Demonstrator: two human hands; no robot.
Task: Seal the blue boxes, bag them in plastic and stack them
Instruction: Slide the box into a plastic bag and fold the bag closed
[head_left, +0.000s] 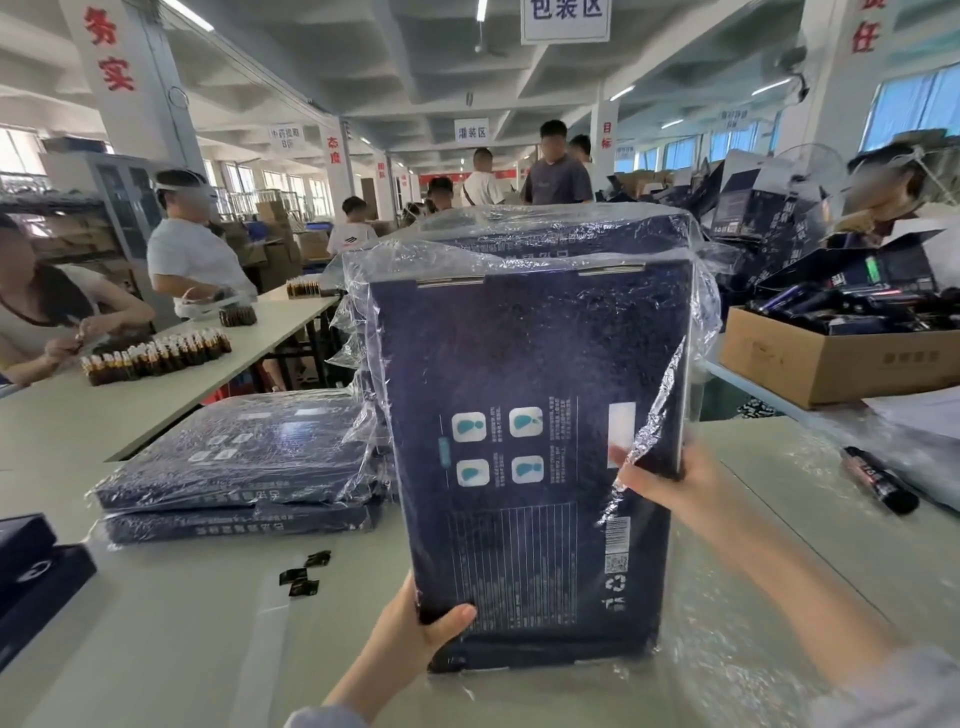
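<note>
1. Near the middle of the pale table (156, 639), a blue box (530, 415) is held up between both hands, partly sheathed in a clear plastic bag (701, 312).
2. The near left corner is gripped by the left hand (415, 639), with the thumb laid on the printed face. The right edge is clamped by the right hand (670, 483), where loose bag film is bunched. The hands are kept well apart.
3. The long axis of the box runs from near to far and rises away. The tabbed flap end is pointed far and up, the barcode end near, and the printed face is turned toward the viewer.
4. Whether the near end rests on the table cannot be told.
5. To the left, a flat stack of bagged boxes (234, 457) is set just beside the held box. Open tabletop is left between that stack and the near edge, broken only by a few black stickers (304, 574). Two dark boxes (31, 571) are cut off by the left border.
6. To the right, a black tube (878, 480) is laid well apart, and a cardboard carton (831, 364) is placed farther off.
</note>
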